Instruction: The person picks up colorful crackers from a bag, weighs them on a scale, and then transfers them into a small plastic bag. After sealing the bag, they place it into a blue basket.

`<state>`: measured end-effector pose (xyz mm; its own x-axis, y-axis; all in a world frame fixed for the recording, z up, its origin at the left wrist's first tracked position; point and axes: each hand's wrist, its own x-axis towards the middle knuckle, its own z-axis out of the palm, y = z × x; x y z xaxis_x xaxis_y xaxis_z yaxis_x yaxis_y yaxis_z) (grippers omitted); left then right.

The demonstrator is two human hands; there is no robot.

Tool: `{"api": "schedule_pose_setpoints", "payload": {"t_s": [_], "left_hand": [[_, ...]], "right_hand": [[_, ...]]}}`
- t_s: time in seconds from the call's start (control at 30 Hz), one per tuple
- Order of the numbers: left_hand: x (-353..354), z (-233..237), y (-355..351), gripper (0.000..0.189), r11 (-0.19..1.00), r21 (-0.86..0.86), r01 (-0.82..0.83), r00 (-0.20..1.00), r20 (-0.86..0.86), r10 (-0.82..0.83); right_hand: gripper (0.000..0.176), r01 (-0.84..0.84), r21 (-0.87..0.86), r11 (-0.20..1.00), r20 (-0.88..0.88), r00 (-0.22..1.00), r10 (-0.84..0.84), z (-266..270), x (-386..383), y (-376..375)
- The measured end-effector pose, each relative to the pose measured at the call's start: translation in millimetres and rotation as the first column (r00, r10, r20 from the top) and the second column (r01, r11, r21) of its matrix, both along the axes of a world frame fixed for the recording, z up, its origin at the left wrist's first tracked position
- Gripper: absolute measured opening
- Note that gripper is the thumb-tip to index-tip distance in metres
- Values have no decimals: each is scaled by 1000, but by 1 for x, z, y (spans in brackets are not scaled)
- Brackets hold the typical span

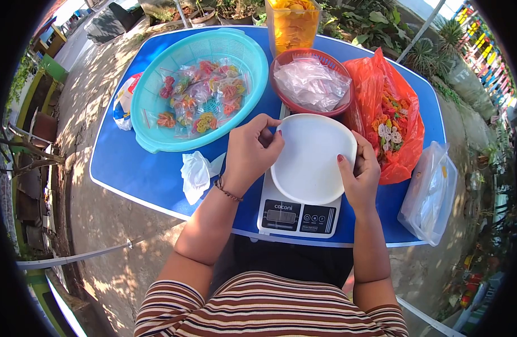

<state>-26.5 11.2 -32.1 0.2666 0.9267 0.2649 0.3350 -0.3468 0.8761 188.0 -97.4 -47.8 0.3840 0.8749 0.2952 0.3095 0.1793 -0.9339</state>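
Observation:
A white round plate (313,160) sits on a white digital scale (299,218) with a dark display panel. My left hand (253,147) is at the plate's left rim, its fingers curled and pressed together around the edge. At the right rim my right hand (361,171) grips the plate, with the thumb on top and the fingers at the outer side. Nothing lies on the plate. Behind it stands a red basket (280,90) holding clear plastic bags (313,82).
A turquoise basket (152,132) at the left holds small bags of colourful pieces. An orange-red bag (402,160) of colourful pieces lies right. Behind is a container (294,28) with orange contents. A crumpled white bag (195,175) and a clear plastic box (430,194) are near the edge.

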Motion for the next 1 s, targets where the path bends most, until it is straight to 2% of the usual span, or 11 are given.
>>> {"api": "schedule_pose_setpoints", "payload": {"t_s": [0.03,0.13,0.23,0.3,0.33,0.4,0.5,0.63,0.7,0.9,1.0], "left_hand": [[0,0,0,16,1000,5,1,1000,-20,0],[-1,0,0,16,998,59,-4,996,-85,9],[-1,-7,4,17,981,195,-14,993,-114,37],[1,-12,7,21,958,286,-18,995,-90,45],[1,-12,6,21,963,270,-16,995,-87,41],[1,-12,5,21,971,238,-10,996,-81,30],[0,-5,4,20,989,151,-10,984,-174,36],[1,-6,4,20,982,185,-27,985,-161,58],[2,-10,6,20,981,193,-18,995,-89,35],[0,-9,6,23,976,216,30,988,-153,3],[1,-7,6,26,984,174,30,994,-107,-11]], "right_hand": [[47,49,-12,999,78,996,-48,-1,0,0],[45,36,-27,999,-4,999,-36,-5,3,0],[44,101,-82,992,201,976,-83,0,4,0],[44,143,-58,988,151,980,-133,-6,5,3],[44,166,-47,985,126,979,-159,-9,5,4],[42,163,-94,982,191,971,-142,-6,6,5],[42,156,-125,980,226,966,-125,-2,3,5],[45,118,-7,993,352,930,-108,-4,5,6],[47,78,0,997,364,928,-73,0,1,5],[51,65,-40,997,381,924,-44,3,0,3],[51,68,-2,998,403,913,-62,3,0,4]]}}
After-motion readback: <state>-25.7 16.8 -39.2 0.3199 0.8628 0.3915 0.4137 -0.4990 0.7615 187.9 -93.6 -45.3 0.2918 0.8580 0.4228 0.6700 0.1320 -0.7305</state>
